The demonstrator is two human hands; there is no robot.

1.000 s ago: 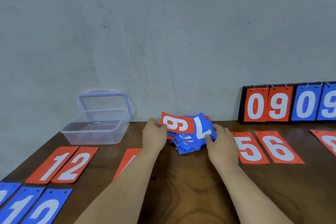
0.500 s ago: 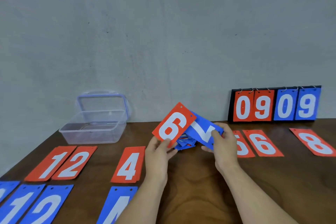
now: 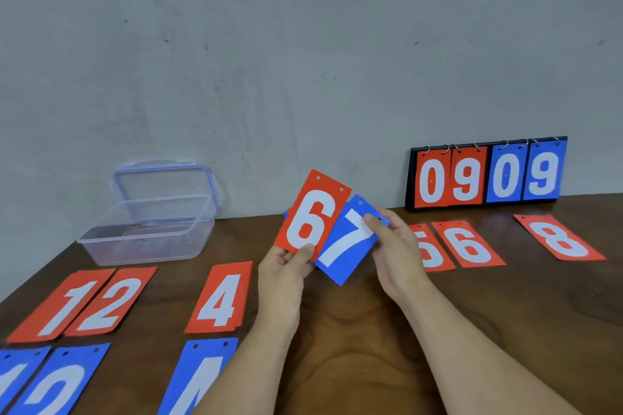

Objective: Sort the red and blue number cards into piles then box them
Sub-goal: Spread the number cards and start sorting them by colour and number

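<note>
Leave the clear box at far left alone for now: open, seemingly without cards, lid propped behind it. Keep to the rows already laid on the surface: red 1 and red 2 with a blue 2 below, then red 4 above blue 4.

With the left hand, pinching the red 6 card by its lower edge, thumb on the face, fingers behind: carry it right to the red 6 pile, just beside the red 5, and square it on top, holes to the far side. With the right hand, gripping the blue 7 card near its top corner, thumb in front: probably start a fresh blue spot toward the front edge, in line with the gap before the red 8. Better to set down one card at a time, to avoid crossing arms.

Thin, stiff-looking rectangles, white numerals on plain red or blue, two punched holes along the top edge. Both raised above the surface and tilted, red 6 overlapping the left side of the blue 7. Likely light and quick to slide on the wood. At back right, a scoreboard stand against the wall, showing 0909.
</note>
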